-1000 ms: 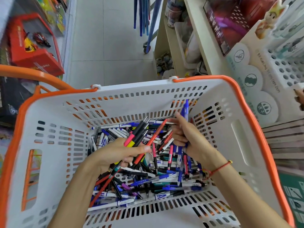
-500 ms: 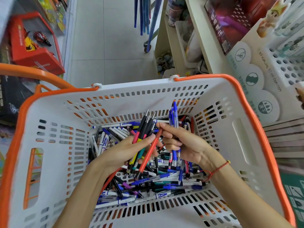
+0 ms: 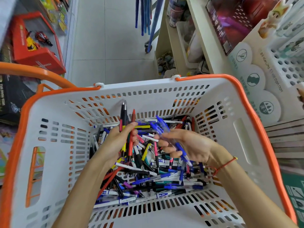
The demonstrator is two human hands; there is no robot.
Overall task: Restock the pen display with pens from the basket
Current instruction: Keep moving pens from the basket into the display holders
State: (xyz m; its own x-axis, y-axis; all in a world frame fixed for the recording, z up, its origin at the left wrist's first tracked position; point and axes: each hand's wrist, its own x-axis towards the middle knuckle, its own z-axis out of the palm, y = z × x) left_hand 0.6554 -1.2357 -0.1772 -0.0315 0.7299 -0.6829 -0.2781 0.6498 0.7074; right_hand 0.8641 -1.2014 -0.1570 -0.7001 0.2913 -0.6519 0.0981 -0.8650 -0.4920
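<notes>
A white basket (image 3: 246,134) with an orange rim fills the view, its floor covered with a heap of loose pens (image 3: 148,176) in blue, black, red and white. My left hand (image 3: 115,143) grips a bundle of pens (image 3: 124,116), black, pink and orange-red, tips pointing up. My right hand (image 3: 187,145) holds a few blue pens (image 3: 162,125) slanting up to the left. Both hands hover just above the heap. The white pen display (image 3: 286,66) with rows of holes stands at the right edge.
A cream shelf unit (image 3: 194,38) with small goods stands beyond the basket on the right. Red toy boxes (image 3: 32,45) line the left. Tiled floor (image 3: 107,46) stretches ahead, with blue poles (image 3: 144,15) hanging over it.
Both hands have lifted out of the heap with their pens. The left bundle has swung upright and the hands have drawn apart.
</notes>
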